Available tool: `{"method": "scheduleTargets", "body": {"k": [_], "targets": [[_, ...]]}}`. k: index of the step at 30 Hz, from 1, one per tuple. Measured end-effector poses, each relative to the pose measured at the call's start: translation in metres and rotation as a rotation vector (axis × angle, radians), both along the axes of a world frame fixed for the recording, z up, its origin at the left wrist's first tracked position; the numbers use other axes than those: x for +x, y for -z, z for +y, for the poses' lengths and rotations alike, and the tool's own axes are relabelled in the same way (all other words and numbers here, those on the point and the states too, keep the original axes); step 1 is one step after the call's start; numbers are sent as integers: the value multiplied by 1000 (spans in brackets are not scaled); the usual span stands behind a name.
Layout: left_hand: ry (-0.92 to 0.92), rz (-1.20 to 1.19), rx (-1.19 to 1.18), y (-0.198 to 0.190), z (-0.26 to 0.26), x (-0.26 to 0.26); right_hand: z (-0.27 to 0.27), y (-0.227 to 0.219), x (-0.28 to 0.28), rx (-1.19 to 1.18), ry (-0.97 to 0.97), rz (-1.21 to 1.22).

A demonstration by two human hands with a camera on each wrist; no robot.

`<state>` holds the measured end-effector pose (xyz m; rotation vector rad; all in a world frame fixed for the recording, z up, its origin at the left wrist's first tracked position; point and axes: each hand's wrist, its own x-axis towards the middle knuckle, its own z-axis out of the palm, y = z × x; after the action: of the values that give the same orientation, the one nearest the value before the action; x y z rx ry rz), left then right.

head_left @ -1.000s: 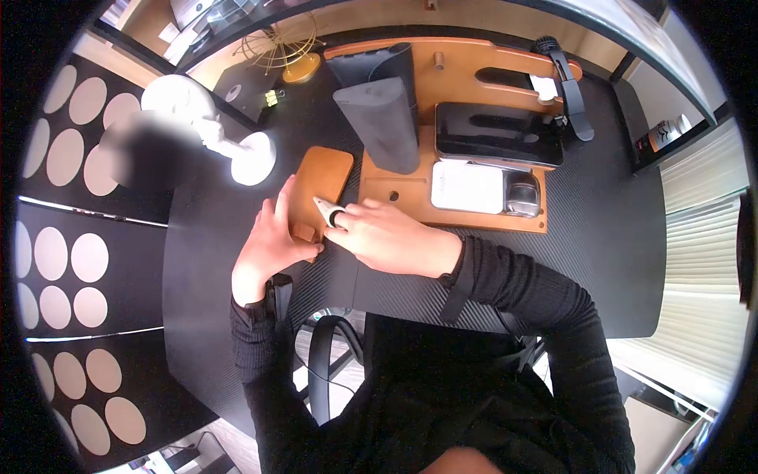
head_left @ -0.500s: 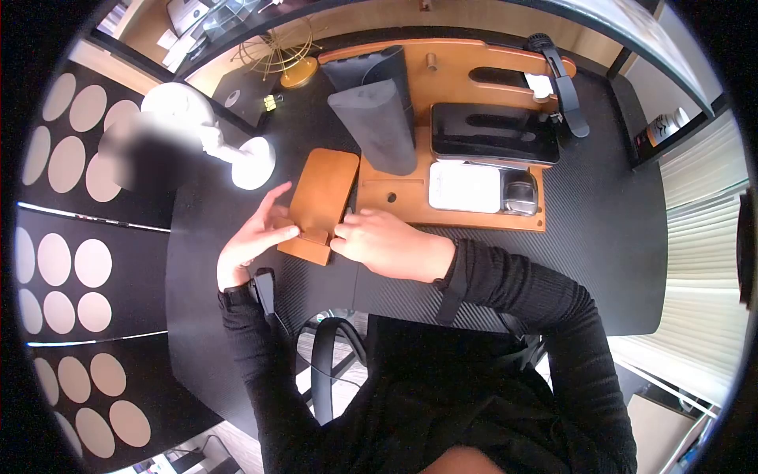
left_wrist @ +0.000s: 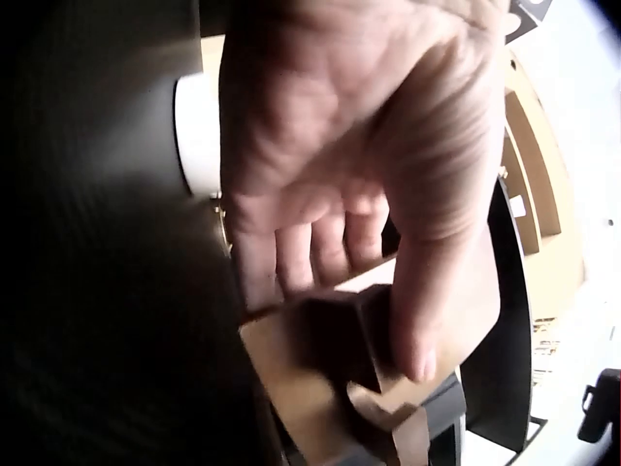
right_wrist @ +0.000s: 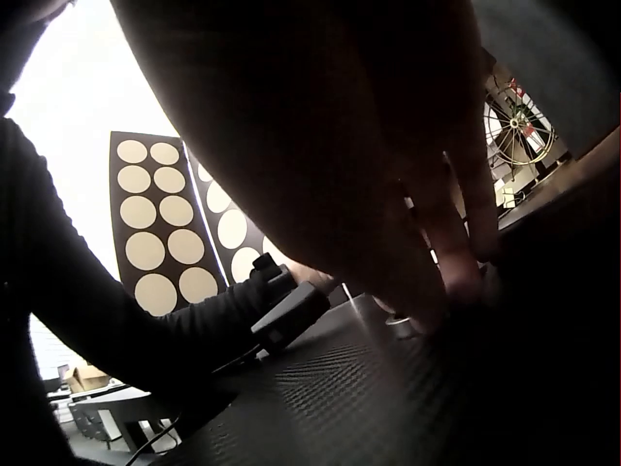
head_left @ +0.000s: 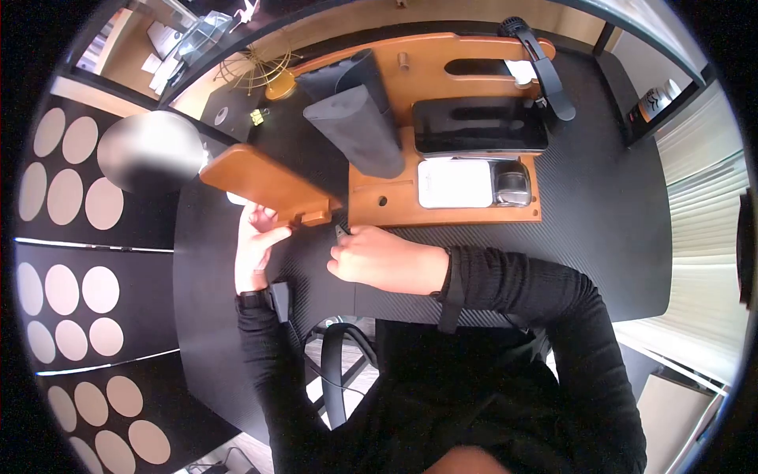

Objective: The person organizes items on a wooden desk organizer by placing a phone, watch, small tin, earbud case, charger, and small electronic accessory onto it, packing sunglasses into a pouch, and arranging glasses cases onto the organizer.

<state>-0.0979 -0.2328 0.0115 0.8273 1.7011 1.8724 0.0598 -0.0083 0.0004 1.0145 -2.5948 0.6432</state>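
Observation:
My left hand (head_left: 257, 241) grips a brown wooden phone stand (head_left: 264, 182) by its lower end, above the black desk. The stand is tilted, its flat back panel leaning toward the lamp side. In the left wrist view the thumb (left_wrist: 417, 330) lies over the front near the notched ledge (left_wrist: 388, 417), with the fingers behind the panel. My right hand (head_left: 387, 257), fingers curled, rests low over the desk right of the stand. It holds a small grey pointed tool (head_left: 341, 232), mostly hidden in the fingers; I cannot tell its kind.
A wooden organizer (head_left: 363, 207) stands to the right, bearing a dark grey upright case (head_left: 359, 130), a black glossy box (head_left: 478, 126), a white pad (head_left: 454, 183) and a headset (head_left: 545, 71). A white lamp (head_left: 150, 142) stands at left, and a gold wire ornament (head_left: 278, 83) behind.
The phone stand has been lifted off the desk and tilted leftward in the left hand. The right hand has drawn away from the stand's edge, still holding the small pointed tool.

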Motion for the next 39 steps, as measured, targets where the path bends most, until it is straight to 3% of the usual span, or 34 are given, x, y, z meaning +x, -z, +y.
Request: {"method": "scheduleTargets", "body": {"k": [6,9,12,14,24,26,30,32,34,36,39], "targets": [[35,6,202,8,33,6,1,-5,2,12,-51,16],[54,43,158,11,47,10,2,-8,10,56,-52,8],[70,13,110,14,57,14,5,-20,26,-53,-59,22],[71,-36,80,18,62,15,3,-25,31,-159,-3,169],[120,69,52,26,94,26,72,-113,53,-165,-116,-83],[87,44,31,26,90,29,89,-137,53,-46,-64,-111],[42,1,30,20,96,37,127,-145,46,-226,134,99],[40,-6,23,20,96,36,139,-144,40,-243,361,195],[38,21,-23,19,95,35,148,-158,26,-398,316,-52],[55,17,-29,20,94,34,145,-162,28,-287,405,70],[64,15,-62,29,86,28,156,-132,-1,-463,379,194]]}}
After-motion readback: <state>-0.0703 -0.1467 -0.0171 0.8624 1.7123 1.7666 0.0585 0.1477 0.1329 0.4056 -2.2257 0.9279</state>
